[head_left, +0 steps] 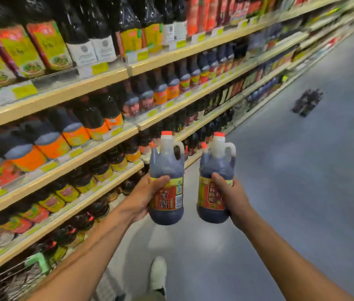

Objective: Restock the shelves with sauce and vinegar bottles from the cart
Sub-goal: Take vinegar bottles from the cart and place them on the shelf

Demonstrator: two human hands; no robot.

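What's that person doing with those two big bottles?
A person stands in a shop aisle holding two dark vinegar jugs with red caps. The left hand grips one jug and the right hand grips the other jug. Both are upright in the air, not yet on the shelves, which are packed with sauce bottles. A pack of dark bottles sits on the floor farther along.

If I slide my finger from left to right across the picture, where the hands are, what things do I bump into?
shelves full of bottles → left hand → first vinegar bottle, in that hand → second vinegar bottle → right hand holding it → bundle of dark bottles on the floor, farther down the aisle
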